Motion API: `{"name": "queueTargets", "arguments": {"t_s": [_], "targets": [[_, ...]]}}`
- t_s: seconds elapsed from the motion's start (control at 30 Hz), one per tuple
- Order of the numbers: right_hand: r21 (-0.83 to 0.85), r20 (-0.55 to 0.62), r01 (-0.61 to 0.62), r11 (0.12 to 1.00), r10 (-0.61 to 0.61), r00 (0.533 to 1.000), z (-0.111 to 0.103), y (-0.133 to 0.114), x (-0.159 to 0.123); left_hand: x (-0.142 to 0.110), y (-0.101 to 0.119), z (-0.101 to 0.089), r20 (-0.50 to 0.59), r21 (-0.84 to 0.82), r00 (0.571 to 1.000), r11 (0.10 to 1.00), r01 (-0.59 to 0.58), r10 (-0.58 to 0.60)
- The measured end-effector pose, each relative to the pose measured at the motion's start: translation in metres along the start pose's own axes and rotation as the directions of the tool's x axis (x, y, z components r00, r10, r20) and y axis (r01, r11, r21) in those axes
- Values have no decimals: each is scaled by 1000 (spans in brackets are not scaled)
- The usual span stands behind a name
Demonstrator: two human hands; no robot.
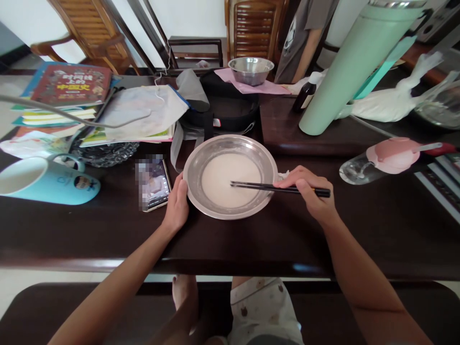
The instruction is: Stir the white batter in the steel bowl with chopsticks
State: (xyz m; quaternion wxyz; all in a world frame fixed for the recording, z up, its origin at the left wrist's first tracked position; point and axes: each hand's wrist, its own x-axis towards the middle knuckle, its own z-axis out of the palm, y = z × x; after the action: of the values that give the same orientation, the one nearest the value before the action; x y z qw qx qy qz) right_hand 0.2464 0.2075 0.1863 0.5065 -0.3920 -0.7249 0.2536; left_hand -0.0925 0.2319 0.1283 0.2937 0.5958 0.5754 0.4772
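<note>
A wide stainless steel bowl (pixel 194 165) rests on the dark table in front of me, with a pale, milky batter-like mixture (pixel 223 175) in it. My left hand (pixel 177 203) holds the bowl's left side, its thumb by the rim and its other fingers partly hidden behind the wall. In my right hand (pixel 312 191) is a pair of black chopsticks (pixel 266 187), gripped near the thick end. They reach across the bowl's right rim, and their tips are at the middle of the mixture. A phone (pixel 154 182) with a lit screen lies just left of my left hand.
On the left are a light blue mug (pixel 50 179), a glass dish (pixel 108 153) and stacked books (pixel 72 84). Behind stands a smaller metal bowl (pixel 250 72). A tall green thermos (pixel 352 72), a dark bottle (pixel 304 96) and a pink-lidded container (pixel 391 155) stand right. Another person (pixel 305 38) is beyond the table.
</note>
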Motion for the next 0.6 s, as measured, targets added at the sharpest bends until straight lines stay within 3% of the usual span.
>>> {"name": "queueTargets", "arguments": {"t_s": [0.17, 0.3, 0.4, 0.53, 0.6], "targets": [[4, 177, 13, 1000, -13, 984, 4, -3, 2, -1, -1, 1, -22, 0, 1000, 1000, -7, 7], [-47, 80, 9, 999, -5, 997, 4, -2, 3, -1, -1, 1, -20, 5, 1000, 1000, -2, 2], [5, 9, 5, 1000, -5, 1000, 1, -2, 1, 0, 0, 1, -15, 12, 1000, 1000, -7, 7], [31, 138, 17, 999, -21, 990, 2, -3, 2, 0, 0, 1, -14, 16, 1000, 1000, -9, 10], [-14, 148, 17, 1000, -15, 989, 2, -2, 2, 0, -1, 1, -13, 8, 1000, 1000, -3, 3]]}}
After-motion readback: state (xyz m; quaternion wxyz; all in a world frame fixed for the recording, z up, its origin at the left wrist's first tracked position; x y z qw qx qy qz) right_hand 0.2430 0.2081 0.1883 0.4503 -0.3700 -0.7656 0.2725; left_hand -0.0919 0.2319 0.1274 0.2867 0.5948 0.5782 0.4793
